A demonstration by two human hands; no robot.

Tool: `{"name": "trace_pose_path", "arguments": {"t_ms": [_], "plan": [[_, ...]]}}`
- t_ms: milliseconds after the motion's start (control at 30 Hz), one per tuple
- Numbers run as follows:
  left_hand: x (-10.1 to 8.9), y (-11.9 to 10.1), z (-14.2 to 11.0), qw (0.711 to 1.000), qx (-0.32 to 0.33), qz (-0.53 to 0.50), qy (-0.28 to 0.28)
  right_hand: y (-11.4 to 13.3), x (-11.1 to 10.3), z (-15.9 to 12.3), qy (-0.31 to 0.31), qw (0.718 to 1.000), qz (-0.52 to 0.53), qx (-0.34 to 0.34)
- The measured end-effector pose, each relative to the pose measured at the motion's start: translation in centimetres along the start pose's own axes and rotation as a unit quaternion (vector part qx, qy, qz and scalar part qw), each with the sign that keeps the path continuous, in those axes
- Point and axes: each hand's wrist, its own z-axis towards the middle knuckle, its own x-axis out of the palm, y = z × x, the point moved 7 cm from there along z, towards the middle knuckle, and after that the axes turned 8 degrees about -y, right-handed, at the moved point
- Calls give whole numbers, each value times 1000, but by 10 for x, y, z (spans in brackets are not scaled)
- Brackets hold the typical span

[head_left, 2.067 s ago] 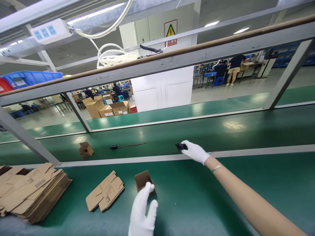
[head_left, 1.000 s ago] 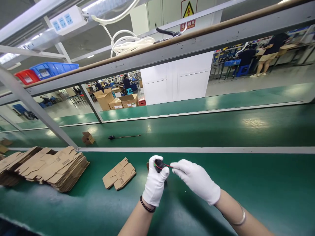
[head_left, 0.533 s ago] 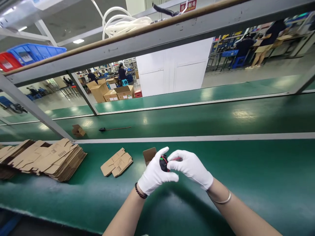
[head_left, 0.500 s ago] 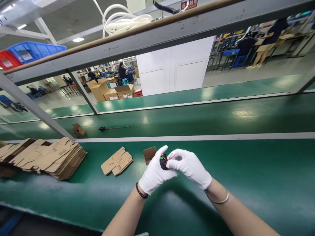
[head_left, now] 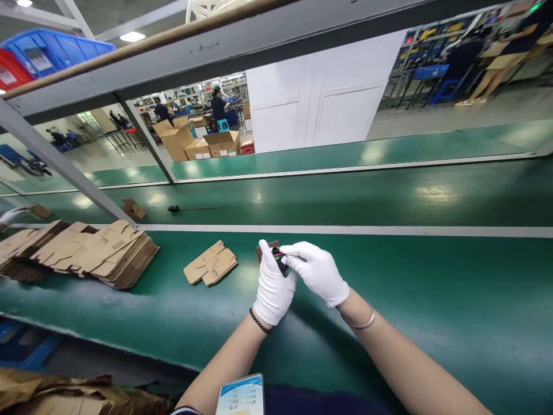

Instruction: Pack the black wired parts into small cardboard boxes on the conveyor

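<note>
Over the counter (head_left: pixel 173 323), my left hand (head_left: pixel 274 291) grips the black component (head_left: pixel 283 266); my right hand (head_left: pixel 317 272) now pinches its red wire (head_left: pixel 280 255) closer.

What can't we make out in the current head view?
All in the head view:
Black part: shape largely covered by the left hand; the right hand's exact grip there is too small to tell.
Open box: inside hidden by the left hand.
Flat carton: print too small.
Co-worker's gloved hand: cut by left edge.
Badge: text too small, bottom edge crops it.
</note>
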Motion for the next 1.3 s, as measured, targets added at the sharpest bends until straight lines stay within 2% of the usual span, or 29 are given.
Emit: {"name": "trace_pose_path", "arguments": {"t_ms": [67, 133, 200, 267, 333, 433, 500, 633, 833, 1000, 1067, 1133, 1200, 1300], "plan": [[-9, 10, 2, 999, 28, 16, -16, -5, 9, 15, 46, 999, -18, -10], [-18, 29, 8, 999, 17, 32, -24, -9, 19, 30, 103, 993, -48, -25], [-17, 53, 16, 999, -36, 21, 26, -10, 33, 41, 175, 978, -99, -48], [-9, 73, 20, 989, -101, -5, 105, -10, 50, 46, 249, 950, -172, -78], [-3, 85, 22, 978, -146, -10, 151, -8, 67, 45, 308, 912, -251, -107], [-1, 91, 25, 974, -159, 4, 159, -7, 93, 35, 373, 852, -344, -128], [0, 93, 25, 973, -163, 3, 162, -6, 109, 26, 396, 830, -372, -124], [-3, 99, 24, 971, -177, 11, 159, -5, 121, 17, 405, 825, -374, -123], [-8, 95, 25, 977, -158, 14, 144, -10, 108, 9, 439, 817, -336, -167], [-7, 91, 26, 977, -150, -5, 150, -12, 109, 9, 447, 802, -365, -151], [-6, 90, 25, 977, -151, -12, 152, -6, 105, 9, 449, 803, -353, -170], [-5, 89, 23, 976, -154, -16, 154, 1, 94, 10, 430, 814, -342, -186], [-6, 89, 19, 977, -152, -14, 149, 1, 80, 9, 390, 836, -345, -173], [-17, 87, 18, 984, -112, 2, 142, -13, 67, -3, 348, 855, -362, -130]]}}
